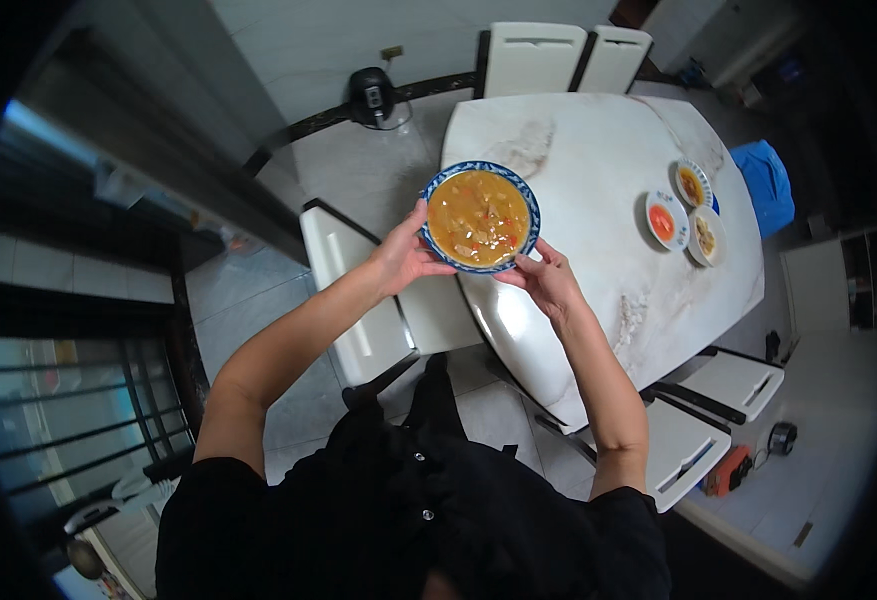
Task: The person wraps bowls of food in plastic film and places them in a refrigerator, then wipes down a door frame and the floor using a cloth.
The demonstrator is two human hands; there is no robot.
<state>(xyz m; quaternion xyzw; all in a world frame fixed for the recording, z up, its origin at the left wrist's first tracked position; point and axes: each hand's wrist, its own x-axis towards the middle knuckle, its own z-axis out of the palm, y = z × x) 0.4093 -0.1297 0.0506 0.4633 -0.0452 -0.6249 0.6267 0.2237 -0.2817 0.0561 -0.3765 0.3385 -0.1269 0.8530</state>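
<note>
Both of my hands hold a blue-and-white patterned bowl filled with orange-brown soup, in which pale chunks and red bits show. My left hand grips the rim at its lower left, thumb up along the side. At the lower right, my right hand has its thumb on the rim and its fingers beneath. Behind and below the bowl is a white marble-patterned table; the bowl overlaps its left edge in view. How high the bowl is above the tabletop, I cannot tell.
Three small dishes stand together at the table's right: one with red food, one with brown food, one with pale food. A white chair is close by my left hand. More chairs line the right side. A black appliance sits by the wall.
</note>
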